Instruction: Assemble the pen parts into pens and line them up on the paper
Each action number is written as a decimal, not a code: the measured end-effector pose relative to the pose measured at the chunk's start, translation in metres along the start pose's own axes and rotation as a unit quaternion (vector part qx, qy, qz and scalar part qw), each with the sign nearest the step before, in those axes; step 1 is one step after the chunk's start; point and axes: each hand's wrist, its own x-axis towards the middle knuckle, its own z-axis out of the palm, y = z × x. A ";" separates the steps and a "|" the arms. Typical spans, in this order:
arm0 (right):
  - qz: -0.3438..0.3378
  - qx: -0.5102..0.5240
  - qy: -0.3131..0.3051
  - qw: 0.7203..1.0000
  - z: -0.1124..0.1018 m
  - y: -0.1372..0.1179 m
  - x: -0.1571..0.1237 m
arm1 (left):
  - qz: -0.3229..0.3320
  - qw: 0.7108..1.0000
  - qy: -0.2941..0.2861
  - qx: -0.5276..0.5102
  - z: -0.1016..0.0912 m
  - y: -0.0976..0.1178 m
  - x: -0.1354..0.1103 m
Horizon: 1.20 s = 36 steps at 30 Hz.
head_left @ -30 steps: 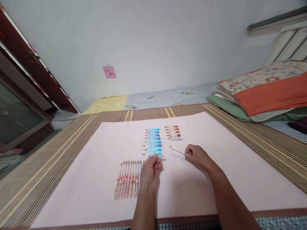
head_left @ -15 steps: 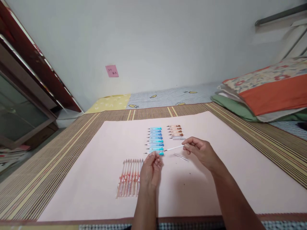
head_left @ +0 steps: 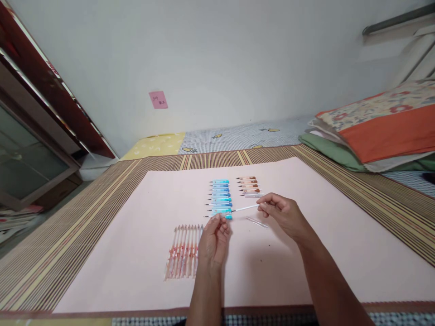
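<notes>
My right hand (head_left: 280,215) pinches a thin white pen refill (head_left: 247,208) by its right end, its dark tip pointing left. The tip is close to the fingers of my left hand (head_left: 215,237), which are pinched together; what they hold, perhaps something small and clear, I cannot make out. Just beyond that hand lies a column of blue pens (head_left: 219,194). A shorter column of brown-and-peach pens (head_left: 248,182) is to its right, with a white refill (head_left: 251,195) below them. Between my hands, clear thin tubes (head_left: 257,222) rest on the pale pink sheet (head_left: 136,253).
Clear pens with red and pink patterns (head_left: 181,253) lie side by side left of my left forearm. The sheet covers a striped mat (head_left: 102,199). Folded bedding (head_left: 387,131) is stacked at the right, and a pink note (head_left: 158,99) sticks to the wall.
My right hand and the refill have shifted slightly left and up, bringing the tip a little nearer my left fingers. The left hand has barely moved.
</notes>
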 end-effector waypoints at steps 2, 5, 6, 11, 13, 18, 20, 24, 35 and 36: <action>-0.001 -0.004 -0.001 1.000 0.000 -0.001 0.000 | -0.001 1.000 0.001 -0.001 0.000 0.000 0.000; 0.002 -0.010 0.000 1.000 0.001 -0.002 0.000 | -0.007 1.000 0.003 -0.011 0.001 0.001 -0.001; 0.002 -0.011 0.001 1.000 0.001 -0.002 0.000 | -0.008 1.000 0.004 -0.015 0.001 0.001 -0.001; 0.004 -0.013 -0.002 1.000 0.001 -0.003 0.000 | -0.017 1.000 0.001 -0.026 0.002 0.001 -0.001; 0.006 -0.012 -0.006 1.000 0.002 -0.003 -0.001 | -0.017 1.000 -0.004 -0.024 0.002 0.001 -0.002; 0.011 -0.017 -0.014 1.000 0.008 -0.010 -0.003 | 0.005 0.999 -0.023 0.025 0.004 0.000 -0.003; 0.010 -0.014 -0.022 1.000 0.013 -0.011 -0.004 | 0.016 0.998 -0.040 0.043 0.005 0.000 -0.004; -0.005 0.010 -0.055 0.998 0.022 -0.010 -0.004 | 0.016 0.996 -0.062 0.070 0.007 0.000 -0.007; -0.008 0.021 -0.026 0.999 0.016 -0.008 -0.001 | 0.005 0.931 -0.190 0.310 0.011 -0.005 -0.016; -0.004 0.017 -0.036 0.999 0.015 -0.006 -0.002 | -0.002 0.924 -0.209 0.322 0.011 -0.006 -0.017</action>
